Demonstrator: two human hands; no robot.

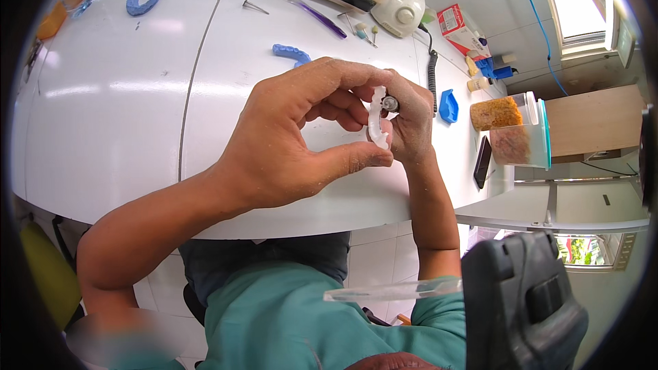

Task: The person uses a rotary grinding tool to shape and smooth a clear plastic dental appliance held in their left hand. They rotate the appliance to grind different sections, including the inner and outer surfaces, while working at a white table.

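Note:
Over the white worktop, my left hand [281, 133] curves round with thumb and fingers closed on a white, curved dental arch piece [375, 120]. The piece stands on edge, its rim uneven. Just beyond it, my right hand [415, 120] is closed round a rotary handpiece [390, 103], of which only the round metallic end shows. That end lies close beside the arch piece; whether they touch I cannot tell. Pale dust covers the fingers of both hands. Behind my left hand lies a blue dental mould [291, 53], partly hidden.
Farther off lie another blue mould [142, 3], a purple toothbrush [312, 15], and several small burs [363, 31]. A white motor unit [401, 10] has a black coiled cord [432, 72]. At right are a blue tray [449, 106], a phone [482, 162] and lidded tubs [510, 140].

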